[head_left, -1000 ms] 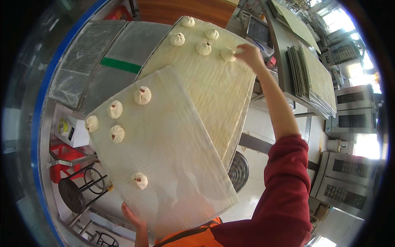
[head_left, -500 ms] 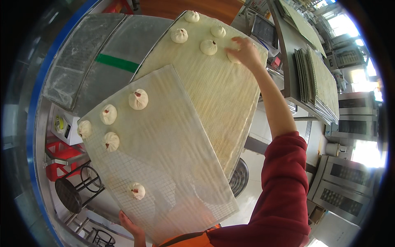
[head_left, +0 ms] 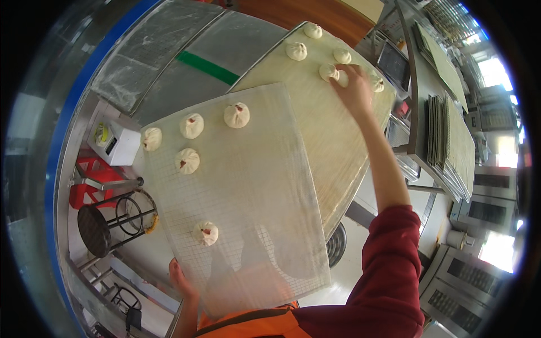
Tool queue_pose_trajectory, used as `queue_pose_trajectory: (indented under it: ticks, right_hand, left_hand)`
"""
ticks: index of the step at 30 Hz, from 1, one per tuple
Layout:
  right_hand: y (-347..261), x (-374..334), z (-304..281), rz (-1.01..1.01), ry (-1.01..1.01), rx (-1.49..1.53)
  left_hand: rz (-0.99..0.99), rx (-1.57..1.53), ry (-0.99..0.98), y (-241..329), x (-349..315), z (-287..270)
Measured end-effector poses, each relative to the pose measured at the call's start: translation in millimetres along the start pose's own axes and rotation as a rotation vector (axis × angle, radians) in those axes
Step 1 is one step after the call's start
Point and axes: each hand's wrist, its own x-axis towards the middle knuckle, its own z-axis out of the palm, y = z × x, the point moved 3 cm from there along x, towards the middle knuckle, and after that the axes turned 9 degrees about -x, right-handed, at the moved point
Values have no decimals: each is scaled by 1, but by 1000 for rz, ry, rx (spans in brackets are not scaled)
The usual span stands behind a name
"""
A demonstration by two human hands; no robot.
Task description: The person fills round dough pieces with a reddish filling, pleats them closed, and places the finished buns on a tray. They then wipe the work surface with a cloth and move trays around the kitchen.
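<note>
My left hand (head_left: 183,280) grips the near left edge of a mesh tray (head_left: 262,186) lined with a thin translucent sheet. Several pleated steamed buns with reddish-brown filling at the top sit on it, such as a bun (head_left: 236,115) at its far side and a lone bun (head_left: 205,233) near my left hand. The tray's far right part overlaps a larger pale lined tray (head_left: 315,129). Over that one, my right hand (head_left: 355,90) closes round a bun (head_left: 342,79), mostly hidden by the fingers. Beside it sit another bun (head_left: 328,72) and a bun (head_left: 376,83) partly behind the hand.
A metal worktop (head_left: 225,48) with a green stripe (head_left: 207,67) lies at the far left. Below it are a white scale (head_left: 117,141), a red stool (head_left: 90,180) and a round black stool (head_left: 94,231). At right, stacked trays (head_left: 451,138) rest on a rack.
The whole view has shifted, so both trays appear farther right. My right hand has moved slightly left over the larger tray, with a bun now showing between thumb and fingers.
</note>
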Motion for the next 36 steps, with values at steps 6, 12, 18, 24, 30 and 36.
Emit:
queue_pose_trajectory:
  ticks: [6, 12, 18, 24, 30, 36]
  right_hand:
    - [-188, -44, 50, -529, -332, 355]
    - [-178, -9, 64, -395, -560, 688]
    - [-112, 40, 75, 1, -296, 286]
    - [-119, 56, 109, 19, -343, 66]
    - [-136, 60, 121, 104, -502, -183]
    - [-133, 65, 114, 52, -376, -107]
  left_hand:
    - [-30, -68, -72, 8, 6, 7]
    - [0, -88, -60, 2, 11, 5]
    - [-5, -62, -1, -5, 16, -2]
    - [-38, -109, -1, -4, 17, -5]
    - [48, 35, 39, 4, 27, -14]
    - [-10, -6, -22, 6, 36, -19]
